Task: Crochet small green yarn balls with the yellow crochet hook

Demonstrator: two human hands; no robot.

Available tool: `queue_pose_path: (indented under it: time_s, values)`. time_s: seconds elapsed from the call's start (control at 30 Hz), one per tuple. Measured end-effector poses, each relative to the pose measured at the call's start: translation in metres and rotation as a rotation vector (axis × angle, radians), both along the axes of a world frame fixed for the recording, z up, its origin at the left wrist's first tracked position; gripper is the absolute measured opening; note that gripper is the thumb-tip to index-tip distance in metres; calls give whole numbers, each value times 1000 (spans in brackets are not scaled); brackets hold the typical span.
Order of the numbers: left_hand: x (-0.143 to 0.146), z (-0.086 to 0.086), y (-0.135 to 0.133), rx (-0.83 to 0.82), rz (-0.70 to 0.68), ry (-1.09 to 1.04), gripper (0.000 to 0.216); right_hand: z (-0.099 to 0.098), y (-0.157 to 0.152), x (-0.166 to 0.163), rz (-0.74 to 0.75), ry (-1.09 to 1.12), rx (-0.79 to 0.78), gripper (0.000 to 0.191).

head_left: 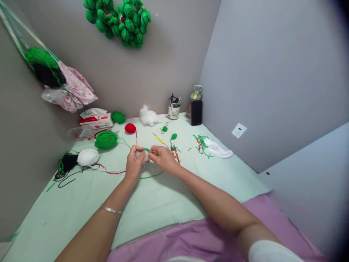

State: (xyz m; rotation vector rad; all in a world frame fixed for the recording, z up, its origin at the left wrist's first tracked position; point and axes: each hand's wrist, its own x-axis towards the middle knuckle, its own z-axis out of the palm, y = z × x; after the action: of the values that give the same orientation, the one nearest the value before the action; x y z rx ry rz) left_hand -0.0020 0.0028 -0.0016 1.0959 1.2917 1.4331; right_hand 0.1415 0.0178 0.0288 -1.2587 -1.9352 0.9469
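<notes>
Pinching a small green-and-white crochet piece (145,152), my left hand (134,162) and right hand (163,158) meet fingertip to fingertip over the mint cloth (163,205), fingers hiding most of it. Orange thread snips (175,153) just beside right hand, yellow crochet hook (159,138) behind, green yarn ball (106,139) left.

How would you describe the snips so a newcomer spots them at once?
On the pale green cloth, find the right hand pinching a white-and-green piece near the middle. The snips lie just right of that hand. Unlike the thin yellow hook behind them, they have orange handles.
</notes>
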Motion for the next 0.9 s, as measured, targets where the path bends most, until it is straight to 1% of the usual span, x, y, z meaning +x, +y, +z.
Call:
queue_pose_path:
  time_s: [0.07, 0.17, 0.27, 0.4, 0.43, 0.53, 0.63, 0.73, 0.83, 0.9]
  values:
    - [0, 4, -3, 32, -21, -35, 26, 0, 2, 1, -34, -1, -10, 15]
    - [0, 8, -5, 62, -64, -74, 35, 2, 5, 6, -44, -6, 2, 17]
    - [-2, 6, -3, 52, -94, -87, 40, 6, 4, 10, -5, -22, 40, 20]
    - [-2, -1, 2, 19, -52, -66, 27, 13, -6, 9, 81, -60, 96, 17]
    - [-1, -2, 3, 7, -33, -61, 26, 14, -9, 8, 101, -72, 108, 17]
    - [1, -5, 4, -30, 7, -68, 35, 14, -14, 2, 130, -110, 136, 15]
    - [2, -3, 3, -62, 8, -106, 38, 8, -10, -1, 86, -156, 159, 9]
    - [3, 1, 0, -76, -23, -144, 35, 2, -3, 0, 7, -201, 180, 2]
    - [5, 7, -5, -62, -73, -183, 26, 0, 2, 3, -52, -210, 175, 11]
    - [7, 10, -7, -41, -109, -210, 30, 2, 4, 6, -78, -196, 162, 14]
